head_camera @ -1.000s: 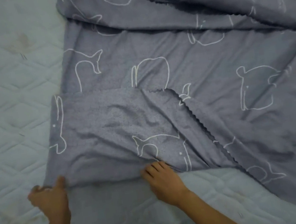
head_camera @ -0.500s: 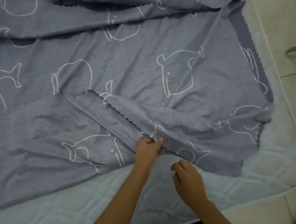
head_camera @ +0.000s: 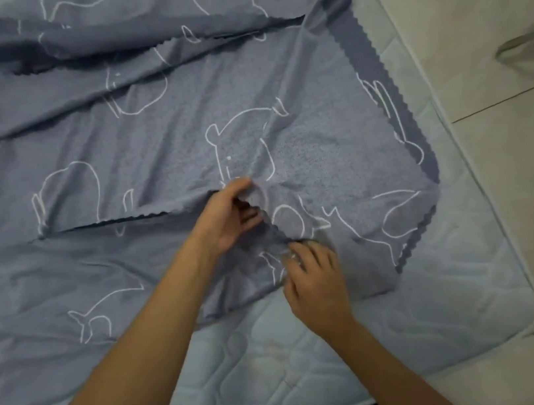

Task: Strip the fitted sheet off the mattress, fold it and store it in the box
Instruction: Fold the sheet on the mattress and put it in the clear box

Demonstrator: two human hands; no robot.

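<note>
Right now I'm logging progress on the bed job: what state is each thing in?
Sheet: off the mattress corners, spread loose and rumpled, partly folded over itself, not yet a neat fold.
Mattress: bare along the near edge and right side.
Left hand: fingers closed on the scalloped sheet edge.
Right hand: fingers pinching the sheet nearer the body.
Box: not in view.

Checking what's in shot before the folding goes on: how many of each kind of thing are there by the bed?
Sheet: 1
Mattress: 1
Hands: 2, left hand and right hand
Total: 4
</note>
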